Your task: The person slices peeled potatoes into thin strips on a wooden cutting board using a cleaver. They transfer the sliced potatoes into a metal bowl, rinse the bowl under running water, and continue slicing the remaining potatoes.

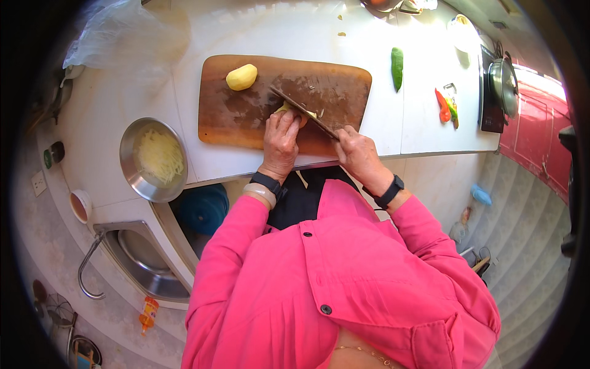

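Observation:
A kitchen knife [302, 110] slants across the wooden cutting board [226, 117], its blade seen almost edge-on. My right hand [362, 154] grips its handle at the board's near edge. Under the fingers of my left hand [280, 143], a pale yellow piece of peeled potato [283, 108] is pressed to the board against the blade. Most of that piece is hidden by the fingers and the knife. A few small pale slivers lie just beyond the blade. One whole peeled potato [241, 77] rests at the board's far left.
To the left stands a steel bowl [131, 177] with shredded potato [159, 156]. Beyond it are a sink [159, 281] and a clear plastic bag [113, 41]. A green pepper [397, 69], a red pepper [442, 106] and a lidded pot [503, 87] on a black cooktop are to the right.

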Available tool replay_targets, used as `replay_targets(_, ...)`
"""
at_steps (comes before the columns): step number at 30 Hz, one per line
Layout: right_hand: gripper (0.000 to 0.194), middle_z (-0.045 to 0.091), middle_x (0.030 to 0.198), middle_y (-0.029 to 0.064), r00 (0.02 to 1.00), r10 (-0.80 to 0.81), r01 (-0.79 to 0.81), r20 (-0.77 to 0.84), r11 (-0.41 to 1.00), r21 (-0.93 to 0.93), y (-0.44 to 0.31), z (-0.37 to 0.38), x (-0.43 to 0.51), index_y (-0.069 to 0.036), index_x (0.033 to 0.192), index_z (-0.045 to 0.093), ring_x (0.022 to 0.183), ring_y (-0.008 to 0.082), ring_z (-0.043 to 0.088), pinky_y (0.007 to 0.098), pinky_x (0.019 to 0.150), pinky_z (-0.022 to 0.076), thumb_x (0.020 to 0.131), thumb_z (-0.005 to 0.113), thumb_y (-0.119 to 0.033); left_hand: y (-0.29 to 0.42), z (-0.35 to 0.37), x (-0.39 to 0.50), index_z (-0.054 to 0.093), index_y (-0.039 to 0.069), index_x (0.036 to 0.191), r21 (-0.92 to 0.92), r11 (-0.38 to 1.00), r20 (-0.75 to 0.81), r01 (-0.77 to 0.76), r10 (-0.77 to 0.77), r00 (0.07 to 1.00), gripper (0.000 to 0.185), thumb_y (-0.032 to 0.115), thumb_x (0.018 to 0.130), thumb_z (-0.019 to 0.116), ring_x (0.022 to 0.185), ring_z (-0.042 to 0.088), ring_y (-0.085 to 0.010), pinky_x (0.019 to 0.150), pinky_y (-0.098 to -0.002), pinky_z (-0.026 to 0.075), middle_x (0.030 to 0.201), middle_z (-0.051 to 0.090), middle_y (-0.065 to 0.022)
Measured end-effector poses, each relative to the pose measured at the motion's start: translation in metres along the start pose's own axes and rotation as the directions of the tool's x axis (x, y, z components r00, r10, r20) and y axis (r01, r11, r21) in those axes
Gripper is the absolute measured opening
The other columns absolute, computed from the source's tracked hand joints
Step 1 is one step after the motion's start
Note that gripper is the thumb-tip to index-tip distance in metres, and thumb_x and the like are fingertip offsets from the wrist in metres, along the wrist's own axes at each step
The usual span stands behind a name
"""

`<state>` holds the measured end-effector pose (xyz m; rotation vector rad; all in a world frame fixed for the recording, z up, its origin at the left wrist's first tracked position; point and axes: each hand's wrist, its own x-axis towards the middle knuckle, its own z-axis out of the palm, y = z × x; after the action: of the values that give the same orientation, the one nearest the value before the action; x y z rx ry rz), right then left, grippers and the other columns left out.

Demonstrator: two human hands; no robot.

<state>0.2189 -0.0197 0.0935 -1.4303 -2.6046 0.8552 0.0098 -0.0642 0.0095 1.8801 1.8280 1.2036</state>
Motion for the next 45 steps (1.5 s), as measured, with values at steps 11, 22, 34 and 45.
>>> replay_targets(11,0.006,0.064,0.091,0.0193,0.999,0.021,-0.017,-0.046,0.997,0.077,0.0005,0.0019,0.0014,-0.002,0.095,0.061,0.077,0.0431,0.068,0.0518,0.067,0.0561,0.095,0.064,-0.007,-0.0046,0.0039,-0.0067,0.074,-0.003,0.11,-0.019,0.999,-0.032,-0.039,0.038,0.999,0.031,-0.004,0.079,0.068,0.112,0.063,-0.0366,0.094,-0.0477,0.053,0.122,0.069,-0.0148)
replay_targets(22,0.006,0.066,0.091,0.0195,0.996,0.077,-0.082,0.052,0.993,0.088,-0.0005,0.0002,-0.0011,-0.002,0.097,0.064,0.08,0.0433,0.068,0.0515,0.069,0.056,0.095,0.065,-0.007,-0.0061,0.0057,-0.0074,0.073,-0.005,0.111,-0.027,0.999,-0.057,-0.046,0.045,0.997,0.032,-0.005,0.079,0.066,0.112,0.063,-0.0374,0.098,-0.0477,0.052,0.123,0.068,-0.0156)
replay_targets(34,0.007,0.066,0.094,0.0208,0.999,0.026,-0.027,0.036,0.999,0.029,0.001,0.005,-0.003,-0.001,0.093,0.061,0.077,0.044,0.068,0.052,0.068,0.0566,0.095,0.064,-0.007,-0.0059,0.0053,-0.0094,0.074,-0.003,0.109,-0.002,0.999,-0.041,-0.046,0.045,0.998,0.034,-0.005,0.076,0.067,0.113,0.062,-0.0359,0.096,-0.0465,0.054,0.123,0.069,-0.014)
replay_targets(45,0.006,0.066,0.092,0.0199,0.995,0.053,-0.056,0.086,0.998,0.029,-0.0043,-0.0002,-0.0017,-0.001,0.094,0.063,0.08,0.044,0.068,0.0533,0.07,0.0559,0.095,0.064,-0.007,-0.005,0.0065,-0.0097,0.073,-0.003,0.107,-0.025,1.0,-0.051,-0.017,0.015,0.999,0.034,-0.007,0.075,0.067,0.112,0.063,-0.037,0.096,-0.0461,0.055,0.12,0.068,-0.0144)
